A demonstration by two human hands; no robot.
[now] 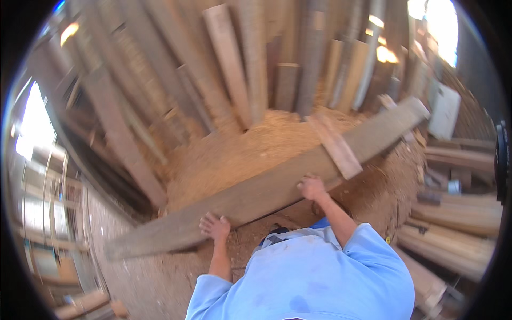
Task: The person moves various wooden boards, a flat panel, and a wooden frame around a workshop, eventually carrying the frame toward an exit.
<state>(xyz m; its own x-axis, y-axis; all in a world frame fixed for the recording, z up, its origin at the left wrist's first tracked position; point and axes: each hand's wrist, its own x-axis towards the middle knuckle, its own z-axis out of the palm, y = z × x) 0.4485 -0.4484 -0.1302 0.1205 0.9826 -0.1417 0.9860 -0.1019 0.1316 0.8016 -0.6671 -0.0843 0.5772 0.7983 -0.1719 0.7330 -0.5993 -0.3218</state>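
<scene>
A long, wide grey-brown plank (261,194) slants across in front of me, from low at the left to higher at the right. My left hand (216,226) rests on its near side, left of the middle, with fingers spread over the surface. Farther right, my right hand (312,188) has its fingers bent over the near part of the same plank. A shorter, paler board (336,148) lies crosswise on top of the plank, beyond my right hand. What lies beneath the plank is mostly hidden.
Sawdust (266,140) is heaped behind the plank. Many upright boards (229,58) lean along the back. Stacked lumber (453,240) lies to the right, near a pale panel (445,111). A wooden frame (50,202) stands at the left.
</scene>
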